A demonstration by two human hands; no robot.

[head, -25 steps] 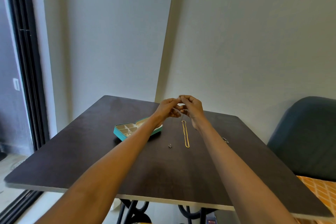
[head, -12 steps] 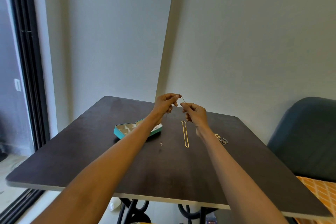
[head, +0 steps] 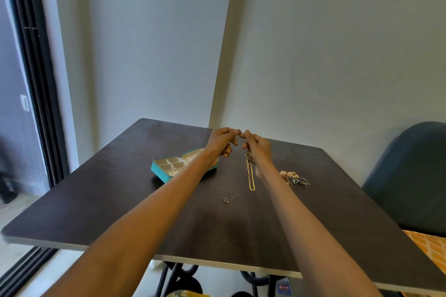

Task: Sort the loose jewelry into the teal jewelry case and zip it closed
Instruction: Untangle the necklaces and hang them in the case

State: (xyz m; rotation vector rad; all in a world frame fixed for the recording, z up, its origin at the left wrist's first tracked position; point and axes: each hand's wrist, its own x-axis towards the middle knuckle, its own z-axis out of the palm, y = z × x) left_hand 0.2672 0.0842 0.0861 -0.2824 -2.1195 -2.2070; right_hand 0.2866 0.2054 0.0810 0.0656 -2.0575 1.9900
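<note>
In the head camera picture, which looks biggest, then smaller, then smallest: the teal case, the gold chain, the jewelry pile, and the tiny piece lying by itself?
1. teal jewelry case, partly hidden by the left arm
2. gold chain, longer than the pile but very thin, so these two are close
3. jewelry pile
4. tiny loose piece, clearly smallest

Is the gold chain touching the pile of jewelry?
Apart. The head view shows bare dark table between the gold chain and the pile of jewelry.
</note>
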